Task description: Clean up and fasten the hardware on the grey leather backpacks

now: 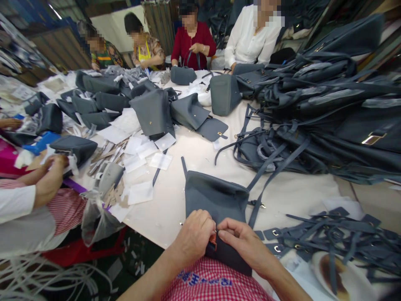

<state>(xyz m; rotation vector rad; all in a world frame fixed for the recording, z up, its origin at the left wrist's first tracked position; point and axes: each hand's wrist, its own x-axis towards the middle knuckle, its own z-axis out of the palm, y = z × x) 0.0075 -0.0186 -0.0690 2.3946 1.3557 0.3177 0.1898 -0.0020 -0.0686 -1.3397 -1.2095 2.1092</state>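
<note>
A dark blue-grey leather bag (216,192) lies at the table's near edge against a red checked apron (213,284). Over its lower part, my left hand (196,232) is closed, the fingertips curled out of sight. A small orange piece (213,239) shows beside those fingers; whether they grip it I cannot tell. Close on the right, my right hand (241,240) has thumb and fingers drawn together at the bag, and anything pinched there is too small to name. Straps (269,179) run from the bag's right side, where a metal buckle (258,204) shows.
Similar bags (152,110) stand across the table, and a large pile of bags (338,108) fills the right. Straps with metal rings (326,234) lie near a white bowl (341,276). White paper pieces (140,192) spread leftward. Another person's hand (54,171) works at left; several people sit opposite.
</note>
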